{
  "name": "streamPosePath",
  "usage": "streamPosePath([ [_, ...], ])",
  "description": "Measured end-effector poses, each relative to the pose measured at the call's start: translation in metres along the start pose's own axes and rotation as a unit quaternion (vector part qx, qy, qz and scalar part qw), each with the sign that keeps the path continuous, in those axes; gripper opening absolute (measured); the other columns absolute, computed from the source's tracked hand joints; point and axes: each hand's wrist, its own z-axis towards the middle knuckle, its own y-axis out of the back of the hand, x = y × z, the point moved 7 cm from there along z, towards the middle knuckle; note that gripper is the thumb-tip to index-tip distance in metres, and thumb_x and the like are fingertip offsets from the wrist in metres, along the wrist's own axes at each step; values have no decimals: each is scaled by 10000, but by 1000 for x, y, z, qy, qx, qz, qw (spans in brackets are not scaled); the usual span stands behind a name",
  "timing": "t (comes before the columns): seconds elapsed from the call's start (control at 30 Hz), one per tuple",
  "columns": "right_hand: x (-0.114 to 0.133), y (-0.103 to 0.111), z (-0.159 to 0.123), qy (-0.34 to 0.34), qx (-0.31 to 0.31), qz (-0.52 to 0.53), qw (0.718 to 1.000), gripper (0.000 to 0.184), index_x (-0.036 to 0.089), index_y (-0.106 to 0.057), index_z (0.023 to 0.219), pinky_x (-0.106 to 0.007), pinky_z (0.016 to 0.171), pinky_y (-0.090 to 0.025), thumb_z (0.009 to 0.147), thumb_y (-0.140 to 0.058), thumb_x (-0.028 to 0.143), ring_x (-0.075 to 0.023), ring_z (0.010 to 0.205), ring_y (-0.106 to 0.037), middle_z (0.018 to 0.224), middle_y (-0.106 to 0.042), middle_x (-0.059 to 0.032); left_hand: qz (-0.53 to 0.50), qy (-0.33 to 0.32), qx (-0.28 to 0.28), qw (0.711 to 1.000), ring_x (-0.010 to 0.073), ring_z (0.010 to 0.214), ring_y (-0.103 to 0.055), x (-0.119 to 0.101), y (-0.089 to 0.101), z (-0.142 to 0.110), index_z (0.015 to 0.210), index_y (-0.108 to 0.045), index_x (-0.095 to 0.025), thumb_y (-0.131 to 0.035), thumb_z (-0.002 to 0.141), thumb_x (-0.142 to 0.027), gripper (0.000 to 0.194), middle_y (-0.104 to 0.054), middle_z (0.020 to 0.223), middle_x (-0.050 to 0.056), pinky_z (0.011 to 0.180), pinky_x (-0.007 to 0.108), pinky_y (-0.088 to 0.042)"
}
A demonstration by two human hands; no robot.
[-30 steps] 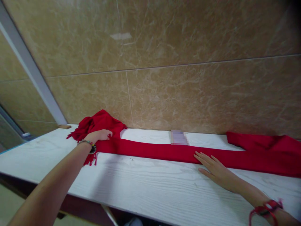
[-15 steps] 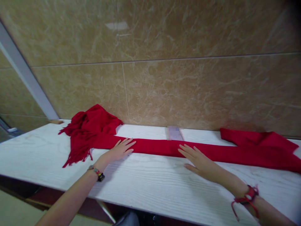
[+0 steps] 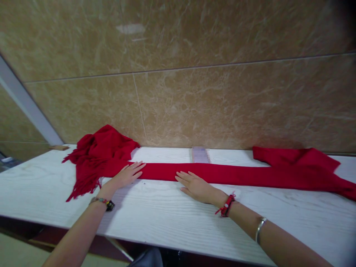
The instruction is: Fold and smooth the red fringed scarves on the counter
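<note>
The right hand (image 3: 196, 187) has slid along the red fringed scarf (image 3: 158, 171) toward the left hand (image 3: 128, 175), passing the small pixelated rectangular item (image 3: 199, 155) by the wall, so the stretch of cloth between the two palms is now shorter. The left hand has also shifted a little nearer the bunched end (image 3: 100, 144). Both hands are open wide, palms down with fingers spread, resting on the cloth near its front edge rather than pinching any of it. The scarf lies lengthwise across the white wood-grain tabletop (image 3: 155, 207), close to the tiled wall (image 3: 194, 111), its middle a narrow, fairly straight band. That change appears to leave the band smooth where the right hand has passed, though whether the palm pressed it flat cannot be told. The ends look less orderly: on the left the cloth sits in a rumpled heap with its fringe (image 3: 80, 185) spilling forward, while on the right a loose flap (image 3: 303, 159) spreads back toward the wall, and the band narrows into a twisted-looking tail at the picture's edge
</note>
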Motion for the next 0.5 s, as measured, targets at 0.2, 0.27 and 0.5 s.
streamPosePath([
  [0.2,0,3,-1,-15,-17,25,999,485,118,-344,1324,-387,1067,-196,895,-327,342,-194,1292,-233,1390,-311,-104,29,27,5,999,231,1279,-278,-14,16,12,1306,-362,-262,-218,900,-396,452,-328,1393,75,1001,453,-255],
  [0.27,-1,6,-1,-25,-32,30,999,488,110,-358,1317,-393,1068,-202,884,-361,336,-203,1293,-229,1388,-315,-109,19,13,-20,1000,227,1296,-236,-31,18,17,1330,-307,-285,-203,898,-442,471,-270,1423,52,1008,448,-245],
  [0.5,16,13,43,-5,-76,33,997,464,132,-386,1303,-419,1049,-240,890,-335,339,-211,1275,-276,1360,-365,-111,-2,-34,-29,999,201,1291,-249,-51,-1,19,1337,-296,-258,-242,904,-413,463,-304,1407,63,1024,412,-242],
])
